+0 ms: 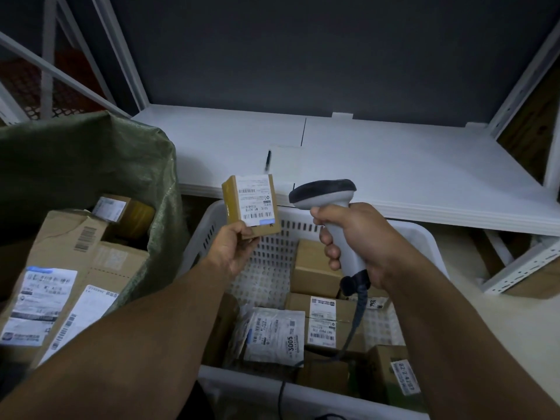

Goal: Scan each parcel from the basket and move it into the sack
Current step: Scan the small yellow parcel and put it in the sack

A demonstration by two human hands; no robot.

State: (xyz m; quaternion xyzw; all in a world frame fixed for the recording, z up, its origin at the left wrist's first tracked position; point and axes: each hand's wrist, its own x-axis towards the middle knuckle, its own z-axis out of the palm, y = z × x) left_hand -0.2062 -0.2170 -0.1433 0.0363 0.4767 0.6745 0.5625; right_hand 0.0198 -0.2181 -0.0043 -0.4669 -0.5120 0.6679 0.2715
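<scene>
My left hand (235, 248) holds a small cardboard parcel (250, 204) upright above the far left corner of the white basket (209, 228), its white shipping label facing me. My right hand (354, 241) grips the handle of a grey barcode scanner (325, 195), whose dark head sits just right of the parcel and points toward it. Its coiled cable hangs down into the basket. Several more labelled boxes and a white mailer (274, 334) lie in the basket. The green woven sack (91, 159) stands at the left with several cardboard parcels inside.
A white shelf board (378, 165) runs behind the basket, with a dark pen (268, 159) lying on it. White metal rack posts rise at both sides, and a loose rack beam (524, 265) lies on the floor at the right. A dark wall stands behind.
</scene>
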